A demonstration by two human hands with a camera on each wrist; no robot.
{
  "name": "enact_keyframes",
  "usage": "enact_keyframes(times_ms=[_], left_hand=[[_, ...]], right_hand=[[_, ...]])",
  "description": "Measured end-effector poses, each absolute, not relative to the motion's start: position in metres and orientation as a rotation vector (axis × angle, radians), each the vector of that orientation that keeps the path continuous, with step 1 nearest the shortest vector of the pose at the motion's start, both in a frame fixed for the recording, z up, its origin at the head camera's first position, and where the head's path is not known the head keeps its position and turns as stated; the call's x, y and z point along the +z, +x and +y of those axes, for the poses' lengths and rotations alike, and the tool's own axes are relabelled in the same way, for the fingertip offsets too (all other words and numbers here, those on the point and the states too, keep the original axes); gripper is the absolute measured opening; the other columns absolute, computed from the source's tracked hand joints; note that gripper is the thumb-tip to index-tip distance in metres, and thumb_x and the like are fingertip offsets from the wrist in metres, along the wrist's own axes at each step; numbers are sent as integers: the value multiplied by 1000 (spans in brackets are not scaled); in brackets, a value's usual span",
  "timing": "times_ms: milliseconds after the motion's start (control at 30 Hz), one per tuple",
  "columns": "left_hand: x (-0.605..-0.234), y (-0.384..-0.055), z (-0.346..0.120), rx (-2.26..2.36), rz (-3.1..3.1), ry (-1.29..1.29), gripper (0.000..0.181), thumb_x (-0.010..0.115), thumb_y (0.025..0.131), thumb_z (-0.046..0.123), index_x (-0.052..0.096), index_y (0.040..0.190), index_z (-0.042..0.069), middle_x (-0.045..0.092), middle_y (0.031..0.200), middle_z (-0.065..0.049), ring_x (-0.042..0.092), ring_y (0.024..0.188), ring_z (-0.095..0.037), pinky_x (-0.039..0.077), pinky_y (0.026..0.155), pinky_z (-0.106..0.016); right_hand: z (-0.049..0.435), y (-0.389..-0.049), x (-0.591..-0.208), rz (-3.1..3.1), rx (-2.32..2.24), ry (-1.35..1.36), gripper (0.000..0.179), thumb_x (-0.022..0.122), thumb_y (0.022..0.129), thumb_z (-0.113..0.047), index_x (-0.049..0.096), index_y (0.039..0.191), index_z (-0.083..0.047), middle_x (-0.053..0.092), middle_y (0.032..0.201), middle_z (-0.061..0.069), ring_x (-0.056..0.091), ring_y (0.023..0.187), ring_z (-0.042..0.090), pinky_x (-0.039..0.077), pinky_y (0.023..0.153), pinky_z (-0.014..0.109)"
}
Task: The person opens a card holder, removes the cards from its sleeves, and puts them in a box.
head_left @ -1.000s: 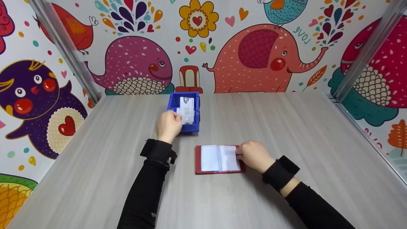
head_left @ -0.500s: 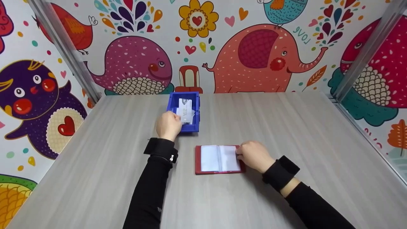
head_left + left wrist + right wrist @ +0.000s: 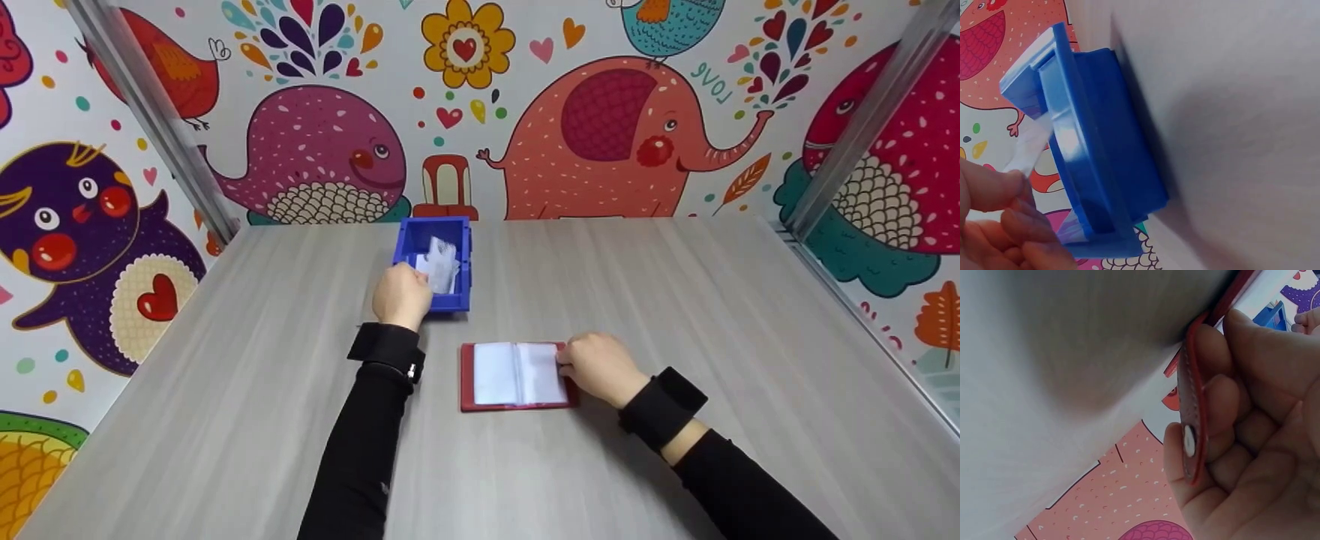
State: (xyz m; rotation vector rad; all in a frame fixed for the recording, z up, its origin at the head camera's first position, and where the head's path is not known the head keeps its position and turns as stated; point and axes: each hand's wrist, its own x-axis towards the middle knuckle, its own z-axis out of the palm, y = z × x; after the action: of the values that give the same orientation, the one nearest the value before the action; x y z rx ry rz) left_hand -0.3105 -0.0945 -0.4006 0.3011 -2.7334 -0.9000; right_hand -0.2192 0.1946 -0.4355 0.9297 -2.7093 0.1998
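My left hand (image 3: 401,296) is at the near left corner of the blue bin (image 3: 463,300). Its thumb and fingers pinch a whitish card (image 3: 442,259), tilted over the bin and blurred in the head view. In the left wrist view the card (image 3: 1030,143) shows as a pale sheet between thumb and fingertips. A red card holder (image 3: 467,379) lies open on the table, its clear sleeves (image 3: 496,373) facing up. My right hand (image 3: 604,367) grips its right edge. In the right wrist view the holder's strap (image 3: 1190,399), with a metal snap, lies against the fingers.
Other white cards (image 3: 422,264) lie inside the bin, partly hidden by the hand. The bin stands on the wood-grain table (image 3: 675,285) near the patterned back wall (image 3: 465,112). Metal posts (image 3: 862,127) rise at the far corners.
The card in my left hand has tilted, so its printed VIP face is no longer readable. The left hand has shifted slightly right. My right hand and the holder have stayed in place.
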Motion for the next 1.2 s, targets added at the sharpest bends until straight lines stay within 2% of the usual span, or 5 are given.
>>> enact_keyframes(times_ms=[233, 433, 667, 933, 1200], left_hand=[[-402, -309, -95, -875, -2732, 294, 17, 61, 90, 15, 74, 91, 4, 72, 99, -16, 68, 89, -36, 52, 72, -51], [-403, -305, -98, -870, -2733, 267, 17, 61, 89, 14, 74, 83, 5, 72, 96, -15, 68, 86, -35, 52, 69, -50], [-401, -300, -103, -866, -2700, 200, 17, 61, 90, 13, 76, 88, 4, 73, 96, -14, 68, 88, -34, 53, 73, -49], [-403, -288, -104, -836, -2652, 100, 15, 61, 89, 10, 70, 80, 3, 70, 85, -14, 67, 78, -34, 52, 67, -48], [-404, -274, -95, -843, -2715, -5, 18, 63, 88, 12, 66, 70, 8, 68, 80, -9, 64, 71, -30, 50, 61, -47]], right_hand=[[195, -219, -435, -2715, 211, 924, 26, 83, 74, -4, 60, 63, -11, 57, 61, 4, 60, 59, 25, 49, 55, 40], [194, -219, -435, -2715, 217, 925, 24, 82, 74, -5, 62, 64, -11, 58, 62, 4, 60, 60, 25, 49, 56, 41], [195, -220, -436, -2690, 228, 939, 25, 83, 73, -3, 61, 63, -11, 58, 61, 3, 59, 58, 23, 49, 55, 38], [195, -220, -436, -2690, 221, 938, 24, 83, 72, -5, 62, 63, -11, 59, 62, 4, 60, 59, 25, 49, 56, 40], [195, -220, -436, -2718, 222, 936, 24, 82, 75, -5, 61, 64, -11, 59, 63, 4, 61, 60, 26, 50, 57, 42]])
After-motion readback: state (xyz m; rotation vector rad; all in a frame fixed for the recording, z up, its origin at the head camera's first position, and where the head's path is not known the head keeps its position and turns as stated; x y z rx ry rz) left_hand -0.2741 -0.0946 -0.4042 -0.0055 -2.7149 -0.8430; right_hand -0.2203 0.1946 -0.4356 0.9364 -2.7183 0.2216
